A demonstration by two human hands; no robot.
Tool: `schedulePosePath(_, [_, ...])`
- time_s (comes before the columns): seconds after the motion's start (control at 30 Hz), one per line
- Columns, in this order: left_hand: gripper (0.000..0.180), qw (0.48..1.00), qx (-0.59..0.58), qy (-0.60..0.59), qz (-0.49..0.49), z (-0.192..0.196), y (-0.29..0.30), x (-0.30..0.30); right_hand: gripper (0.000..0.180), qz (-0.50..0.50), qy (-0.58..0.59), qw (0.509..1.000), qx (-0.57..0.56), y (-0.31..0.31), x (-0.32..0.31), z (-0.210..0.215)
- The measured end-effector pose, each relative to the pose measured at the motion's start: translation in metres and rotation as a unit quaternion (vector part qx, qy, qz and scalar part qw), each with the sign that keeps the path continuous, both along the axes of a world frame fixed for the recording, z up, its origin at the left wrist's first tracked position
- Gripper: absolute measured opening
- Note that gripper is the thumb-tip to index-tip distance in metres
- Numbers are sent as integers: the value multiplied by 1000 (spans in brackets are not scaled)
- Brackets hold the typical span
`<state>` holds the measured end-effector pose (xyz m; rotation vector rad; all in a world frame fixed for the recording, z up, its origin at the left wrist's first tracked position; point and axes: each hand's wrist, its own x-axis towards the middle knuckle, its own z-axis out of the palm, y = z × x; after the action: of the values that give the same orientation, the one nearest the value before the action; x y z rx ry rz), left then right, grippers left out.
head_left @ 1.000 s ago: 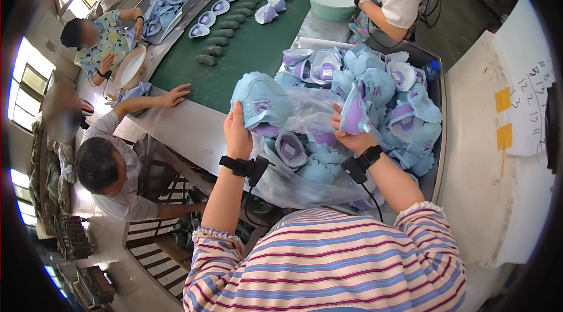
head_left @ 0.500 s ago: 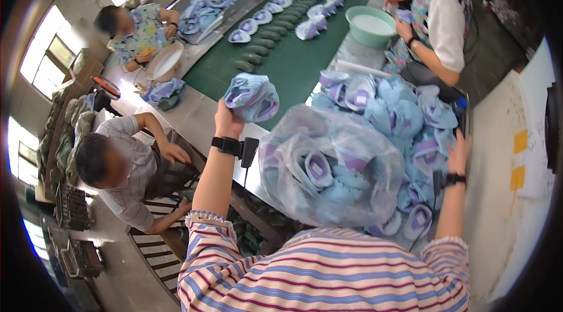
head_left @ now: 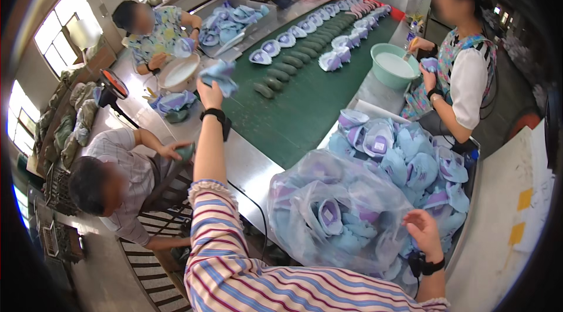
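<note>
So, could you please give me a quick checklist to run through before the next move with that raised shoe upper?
1. Left hand grips the light blue shoe upper: ok.
2. Upper lifted off the green conveyor belt: ok.
3. Right hand rests on the clear plastic bag: ok.
4. Bag sits stable on the pile of uppers: cannot tell.
5. Co-workers' hands away from the raised upper: ok.

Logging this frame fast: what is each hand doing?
Left hand: closed on a blue shoe upper.
Right hand: open, resting on the clear bag.
</note>
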<state>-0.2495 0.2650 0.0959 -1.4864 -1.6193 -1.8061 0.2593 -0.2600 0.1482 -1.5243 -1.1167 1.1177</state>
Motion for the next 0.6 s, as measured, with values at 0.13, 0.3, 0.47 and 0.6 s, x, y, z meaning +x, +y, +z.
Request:
schedulePosePath(0.13, [31,882,-207,-140,-399,44,-79,114,24,132,22,990,-44,26,-36,-6])
schedulePosePath(0.3, [25,501,-374,235,-744,59,-268,224,38,177,-134,974,-34,71,-35,-69])
schedulePosePath(0.47, [54,420,-358,468,-690,1,-329,247,52,45,-503,855,115,117,32,-78])
schedulePosePath(0.6, [63,590,-329,535,-507,-35,-294,259,54,38,-583,802,122,119,19,-54])
